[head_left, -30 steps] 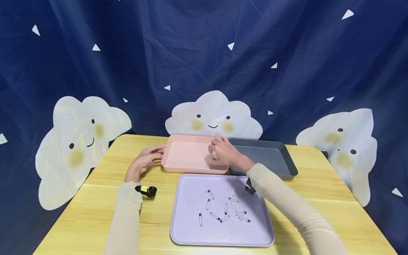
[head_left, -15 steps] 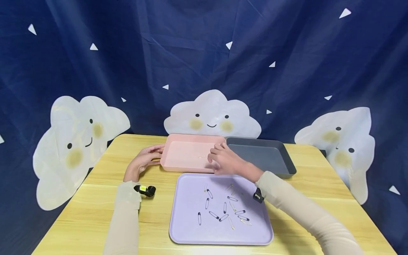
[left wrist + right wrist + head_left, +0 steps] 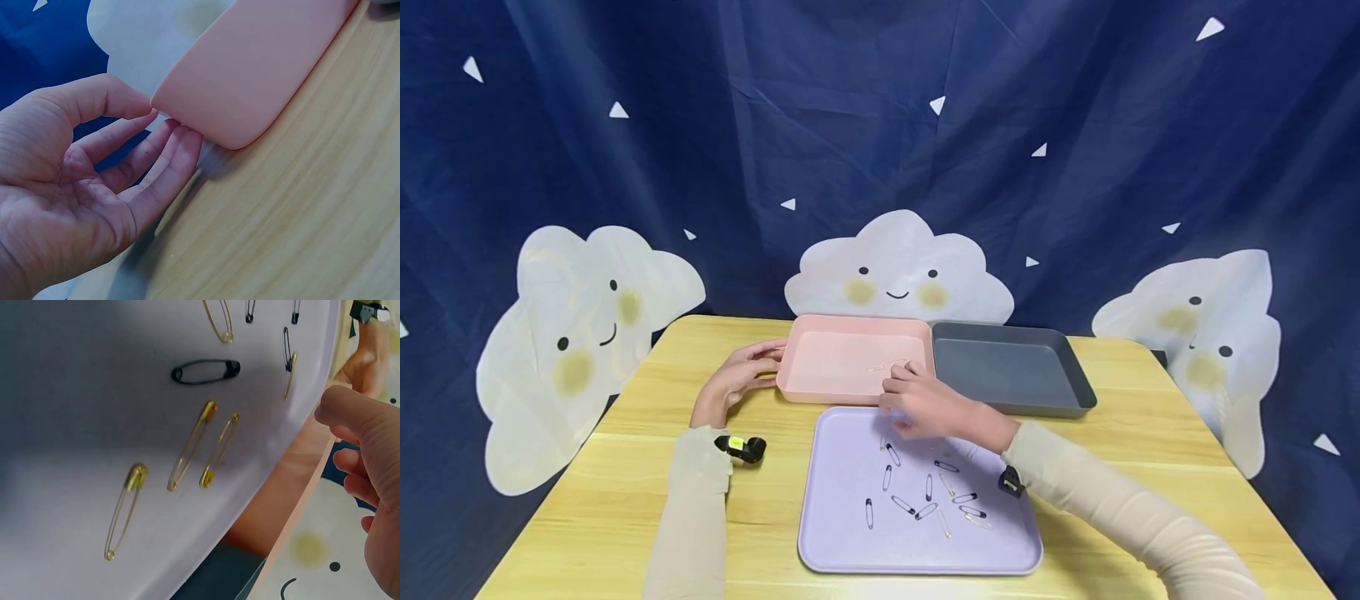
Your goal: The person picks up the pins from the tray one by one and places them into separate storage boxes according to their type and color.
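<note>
My left hand (image 3: 739,382) rests at the left end of the pink tray (image 3: 827,358), thumb and fingertips touching its wall and rim in the left wrist view. My right hand (image 3: 925,406) hovers over the pink tray's near edge and the far part of the lilac tray (image 3: 842,550). Its fingers are loosely bent, and nothing shows between them in the right wrist view. Several black safety pins (image 3: 869,514) and gold safety pins (image 3: 135,478) lie scattered on the lilac tray. Thin gold pins (image 3: 876,367) lie inside the pink tray, partly hidden by my right hand.
A dark grey tray (image 3: 1003,367) stands against the pink tray's right end. All the trays sit on a wooden table (image 3: 760,517). A blue curtain (image 3: 850,125) with white clouds hangs behind the table.
My right hand has drawn back from over the pink tray toward the lilac tray. A second gold pin is now visible in the pink tray. My left hand has stayed put.
</note>
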Motion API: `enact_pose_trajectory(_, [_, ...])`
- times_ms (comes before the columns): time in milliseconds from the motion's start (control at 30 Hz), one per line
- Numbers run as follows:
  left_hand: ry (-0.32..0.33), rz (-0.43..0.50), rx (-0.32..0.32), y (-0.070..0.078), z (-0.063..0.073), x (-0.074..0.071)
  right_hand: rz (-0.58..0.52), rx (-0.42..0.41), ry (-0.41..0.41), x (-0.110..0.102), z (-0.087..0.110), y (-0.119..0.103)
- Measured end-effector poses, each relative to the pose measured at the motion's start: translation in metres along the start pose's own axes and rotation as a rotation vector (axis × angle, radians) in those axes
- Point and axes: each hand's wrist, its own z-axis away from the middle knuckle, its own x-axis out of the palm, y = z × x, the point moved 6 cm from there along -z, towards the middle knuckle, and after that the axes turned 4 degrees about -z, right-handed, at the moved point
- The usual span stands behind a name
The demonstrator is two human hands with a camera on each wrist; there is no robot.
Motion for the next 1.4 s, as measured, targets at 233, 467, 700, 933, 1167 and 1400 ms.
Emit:
enact_pose_trajectory(233, [0.007,-0.01,-0.001,-0.001,0.0,0.001,-0.016,-0.011,-0.041,0.006,0.002,-0.007])
enact_pose_trajectory(467, [0.005,-0.016,-0.006,-0.002,0.0,0.0,-0.034,-0.015,-0.058,0.013,0.004,-0.009])
enact_pose_trajectory(700, [-0.007,-0.013,-0.021,-0.002,-0.001,0.0,-0.059,-0.004,-0.079,0.019,0.004,-0.009])
enact_pose_trajectory(933, [-0.006,-0.023,-0.01,0.0,-0.001,-0.001,-0.092,-0.008,-0.089,0.024,0.001,-0.009])
enact_pose_trajectory(1167, [-0.008,0.003,-0.012,-0.001,-0.003,-0.001,-0.099,0.001,-0.128,0.024,-0.001,-0.009])
enact_pose_trajectory(1400, [-0.032,0.005,0.004,0.002,0.0,-0.001,-0.119,0.005,-0.131,0.021,-0.003,-0.009])
